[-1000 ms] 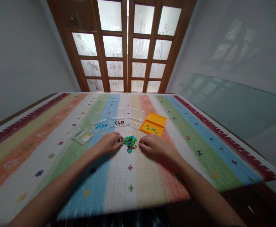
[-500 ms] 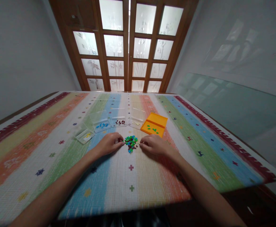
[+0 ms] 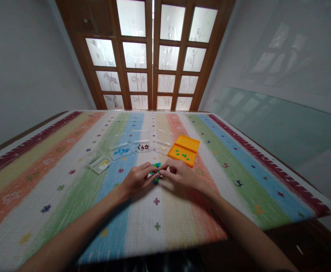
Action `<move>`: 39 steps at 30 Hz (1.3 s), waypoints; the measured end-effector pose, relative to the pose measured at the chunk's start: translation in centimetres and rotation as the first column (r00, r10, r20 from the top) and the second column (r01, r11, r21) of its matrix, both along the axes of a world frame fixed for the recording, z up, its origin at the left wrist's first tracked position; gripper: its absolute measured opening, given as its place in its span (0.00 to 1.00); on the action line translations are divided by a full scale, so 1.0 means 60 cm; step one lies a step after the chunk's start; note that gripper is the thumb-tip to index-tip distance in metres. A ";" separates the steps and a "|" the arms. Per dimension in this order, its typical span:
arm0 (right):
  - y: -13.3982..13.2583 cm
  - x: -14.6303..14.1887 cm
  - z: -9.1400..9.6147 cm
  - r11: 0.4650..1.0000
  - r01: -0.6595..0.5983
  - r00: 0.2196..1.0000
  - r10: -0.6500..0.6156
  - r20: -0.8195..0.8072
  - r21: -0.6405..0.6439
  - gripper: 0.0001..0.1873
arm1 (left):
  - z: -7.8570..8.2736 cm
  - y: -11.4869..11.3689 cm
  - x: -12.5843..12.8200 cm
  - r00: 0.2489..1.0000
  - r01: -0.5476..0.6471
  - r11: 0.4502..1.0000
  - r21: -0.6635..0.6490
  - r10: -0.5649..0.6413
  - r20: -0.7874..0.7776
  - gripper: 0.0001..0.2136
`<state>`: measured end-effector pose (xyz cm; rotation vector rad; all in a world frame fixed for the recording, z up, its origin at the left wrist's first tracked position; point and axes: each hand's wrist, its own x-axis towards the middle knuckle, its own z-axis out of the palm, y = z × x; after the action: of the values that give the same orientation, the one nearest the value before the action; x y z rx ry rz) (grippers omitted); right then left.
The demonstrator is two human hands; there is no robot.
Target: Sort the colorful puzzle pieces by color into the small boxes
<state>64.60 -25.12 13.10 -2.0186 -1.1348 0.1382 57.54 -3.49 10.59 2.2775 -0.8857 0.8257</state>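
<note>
At the centre of the frame, a small pile of coloured pieces [image 3: 156,165] is partly covered by both hands on the cloth-covered tabletop [image 3: 143,234]. The left hand [image 3: 138,178] is placed at the pile's left side and the right hand [image 3: 180,174] at its right, with the fingertips of the two met over it. Whether a piece is pinched by either hand cannot be told. Green and blue pieces can be seen between and below the fingers. Beyond the hands, left to right, opened clear boxes are set out with yellow pieces [image 3: 104,163], blue pieces [image 3: 121,151], dark brown pieces [image 3: 143,147] and pale pieces [image 3: 162,148]. Right of centre, green pieces [image 3: 184,155] are held in an opened orange box [image 3: 188,141].
</note>
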 end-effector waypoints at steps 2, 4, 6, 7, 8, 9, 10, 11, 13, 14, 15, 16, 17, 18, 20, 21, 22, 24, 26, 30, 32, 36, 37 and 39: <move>0.001 0.000 -0.002 1.000 -0.009 1.000 0.010 -0.020 0.014 0.09 | -0.004 -0.002 -0.001 0.998 -0.026 0.999 0.044 0.024 0.056 0.07; 0.001 0.000 -0.004 1.000 -0.015 0.999 0.016 -0.030 0.019 0.09 | -0.007 -0.003 -0.001 0.994 -0.049 0.996 0.080 0.041 0.100 0.08; 0.002 -0.001 -0.005 1.000 -0.026 0.999 0.026 -0.031 0.006 0.09 | -0.009 -0.004 -0.002 0.992 -0.065 0.992 0.111 0.051 0.119 0.09; 0.002 -0.001 -0.005 0.999 -0.033 0.999 0.033 -0.025 -0.008 0.09 | -0.010 -0.004 -0.002 0.992 -0.071 0.989 0.127 0.057 0.115 0.10; 0.003 -0.001 -0.005 0.999 -0.044 0.999 0.043 -0.016 -0.028 0.09 | -0.010 -0.005 -0.002 0.993 -0.077 0.987 0.143 0.063 0.101 0.10; 0.004 -0.001 -0.005 0.997 -0.053 0.999 0.053 -0.001 -0.054 0.09 | -0.010 -0.005 -0.002 0.994 -0.082 0.984 0.159 0.070 0.079 0.11; 0.004 0.000 -0.005 0.995 -0.057 0.998 0.059 0.019 -0.084 0.09 | -0.011 -0.005 -0.001 0.996 -0.085 0.981 0.172 0.077 0.054 0.12; 0.003 0.003 -0.005 0.993 -0.051 0.997 0.056 0.047 -0.110 0.08 | -0.011 -0.005 0.000 0.996 -0.088 0.980 0.181 0.085 0.025 0.13; -0.004 0.013 -0.003 0.990 -0.006 0.993 0.023 0.120 -0.139 0.09 | -0.011 -0.002 0.001 0.994 -0.101 0.978 0.184 0.108 -0.032 0.13; -0.011 0.022 -0.001 0.989 0.035 0.987 -0.012 0.160 -0.141 0.10 | -0.011 0.000 0.002 0.991 -0.110 0.977 0.181 0.122 -0.054 0.13; -0.019 0.032 0.002 0.987 0.083 0.978 -0.054 0.199 -0.139 0.11 | -0.011 0.003 0.002 0.988 -0.123 0.977 0.176 0.137 -0.071 0.13; -0.029 0.043 0.005 0.980 0.141 0.966 -0.105 0.236 -0.140 0.12 | -0.011 0.007 0.001 0.984 -0.136 0.975 0.174 0.153 -0.087 0.13; -0.040 0.054 0.008 0.967 0.208 0.948 -0.162 0.273 -0.148 0.14 | -0.011 0.011 0.001 0.980 -0.153 0.973 0.173 0.172 -0.104 0.13; -0.052 0.066 0.012 0.946 0.273 0.927 -0.211 0.310 -0.172 0.15 | -0.012 0.015 0.000 0.973 -0.173 0.969 0.175 0.195 -0.123 0.13; -0.075 0.087 0.019 0.870 0.426 0.864 -0.311 0.395 -0.246 0.16 | -0.012 0.022 -0.002 0.953 -0.222 0.958 0.182 0.253 -0.169 0.12; -0.084 0.095 0.022 0.821 0.490 0.835 -0.345 0.429 -0.294 0.16 | -0.013 0.026 -0.003 0.939 -0.248 0.951 0.186 0.283 -0.195 0.12; -0.092 0.101 0.025 0.767 0.542 0.809 -0.367 0.459 -0.343 0.17 | -0.013 0.028 -0.004 0.926 -0.268 0.944 0.191 0.307 -0.218 0.11; -0.101 0.110 0.028 0.660 0.604 0.781 -0.380 0.495 -0.446 0.17 | -0.014 0.031 -0.004 0.904 -0.284 0.936 0.210 0.334 -0.268 0.11; -0.103 0.115 0.029 0.578 0.618 0.780 -0.366 0.508 -0.532 0.16 | -0.015 0.032 -0.004 0.888 -0.271 0.933 0.236 0.337 -0.313 0.11; -0.094 0.119 0.024 0.511 0.586 0.808 -0.301 0.507 -0.630 0.16 | -0.014 0.031 -0.005 0.870 -0.248 0.933 0.261 0.333 -0.363 0.10; -0.090 0.119 0.022 0.497 0.580 0.811 -0.284 0.511 -0.646 0.16 | -0.013 0.030 -0.007 0.865 -0.249 0.931 0.265 0.337 -0.372 0.10; -0.087 0.116 0.025 0.479 0.593 0.803 -0.288 0.521 -0.648 0.17 | -0.011 0.030 -0.008 0.862 -0.246 0.931 0.270 0.338 -0.379 0.10; -0.089 0.115 0.027 0.480 0.596 0.801 -0.291 0.523 -0.644 0.17 | -0.012 0.031 -0.007 0.862 -0.248 0.931 0.268 0.338 -0.378 0.10; -0.093 0.112 0.032 0.495 0.607 0.791 -0.302 0.532 -0.622 0.17 | -0.013 0.031 -0.006 0.863 -0.254 0.931 0.262 0.341 -0.373 0.10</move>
<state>71.30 -30.67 15.01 -3.1999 -0.7008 -0.0463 57.17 -1.60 9.78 2.6776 -0.4418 0.3503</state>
